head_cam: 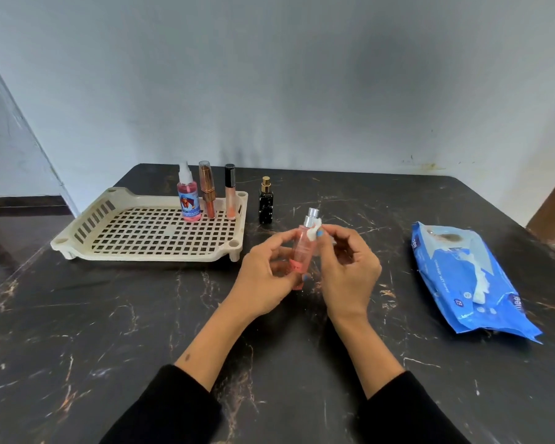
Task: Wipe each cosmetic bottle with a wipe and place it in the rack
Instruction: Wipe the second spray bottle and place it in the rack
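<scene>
My left hand [266, 277] grips a slim pink spray bottle [302, 248] with a silver top, held upright above the table's middle. My right hand [346, 267] pinches a small white wipe [314, 230] against the bottle's neck. A cream slotted rack [135, 238] lies to the left. Along its far right edge stand a pink spray bottle with a blue label [188, 197], a copper lipstick tube [207, 190] and a black-capped lip gloss [230, 192]. A black perfume bottle with a gold top [265, 201] stands on the table just right of the rack.
A blue pack of wet wipes [468, 283] lies on the right of the dark marble table [109, 331], a white wipe poking from its opening. A grey wall rises behind the table's far edge. A brown wooden piece shows at the far right.
</scene>
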